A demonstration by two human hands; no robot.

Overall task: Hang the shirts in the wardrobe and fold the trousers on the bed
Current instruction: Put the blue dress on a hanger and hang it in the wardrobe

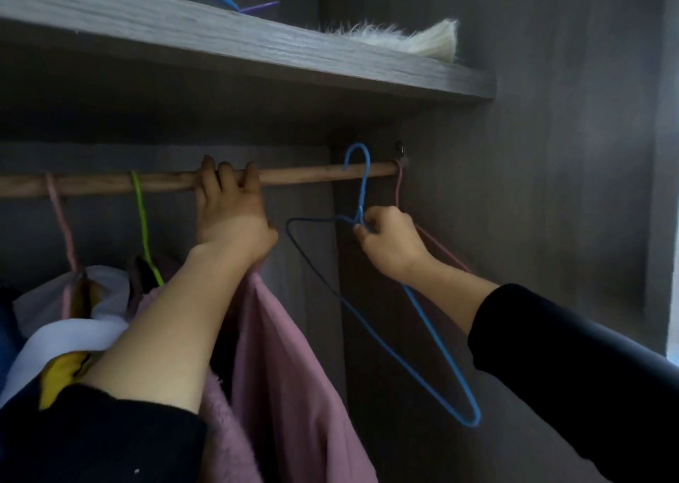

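Grey wardrobe walls are enclosing a wooden rod under a shelf. The left hand is curling its fingers over the rod, gripping it — the right hand is pinching the neck of a blue hanger, whose hook is sitting over the rod near its right end. A pink garment is hanging below the left wrist, beside clothes on a green hanger and a pink hanger.

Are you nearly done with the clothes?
Done: clothes hang from the pink wire hanger and the lime-green wire hanger on the wooden rail. In hand: the right hand pinches the neck of an empty blue wire hanger hooked over the rail; the left hand grips the rail. Left: that hanger needs a shirt; the bed and trousers are out of view.
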